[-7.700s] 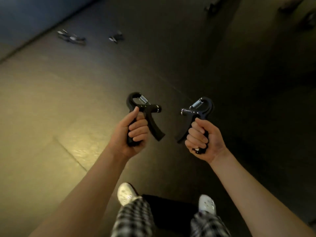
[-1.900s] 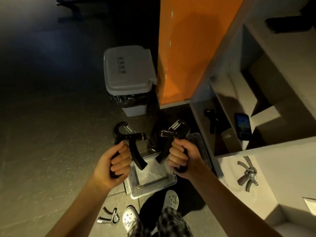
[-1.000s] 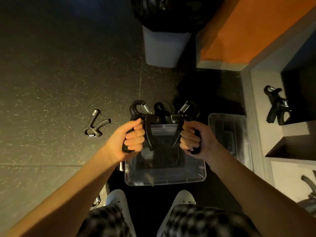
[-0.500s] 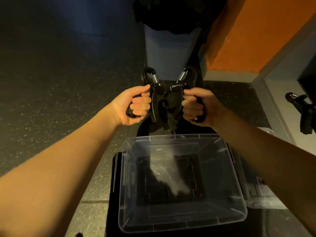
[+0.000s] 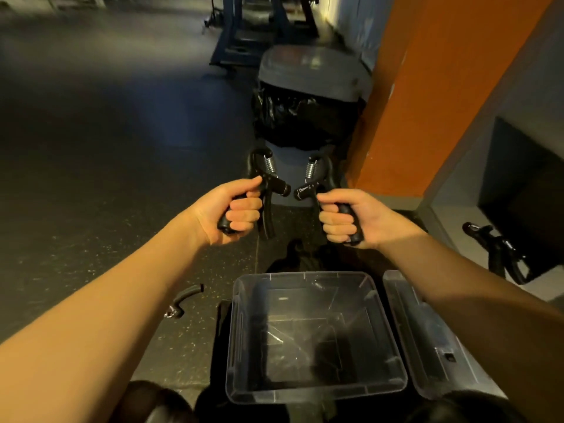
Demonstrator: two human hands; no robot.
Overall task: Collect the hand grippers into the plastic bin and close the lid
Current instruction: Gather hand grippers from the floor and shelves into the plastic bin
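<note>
My left hand [image 5: 236,210] grips one black hand gripper [image 5: 265,178] by a handle, spring end up. My right hand [image 5: 351,218] grips a second black hand gripper [image 5: 314,180] the same way. Both are held out in front of me, above and beyond the clear plastic bin [image 5: 314,389], which stands open on the floor with nothing visible inside. Its clear lid [image 5: 427,337] lies flat just right of the bin. Another hand gripper [image 5: 183,300] lies on the floor left of the bin, partly hidden by my left forearm. One more hand gripper [image 5: 500,251] sits in the shelf cubby at right.
A grey trash can [image 5: 311,74] with a black liner stands straight ahead, against an orange wall panel [image 5: 427,87]. Grey shelving [image 5: 518,148] runs along the right. Gym equipment frames [image 5: 250,32] stand far back. Dark speckled floor stretches left.
The view has tilted up and the bin now sits lower in view. My hands moved slightly apart, so the two hand grippers no longer touch.
</note>
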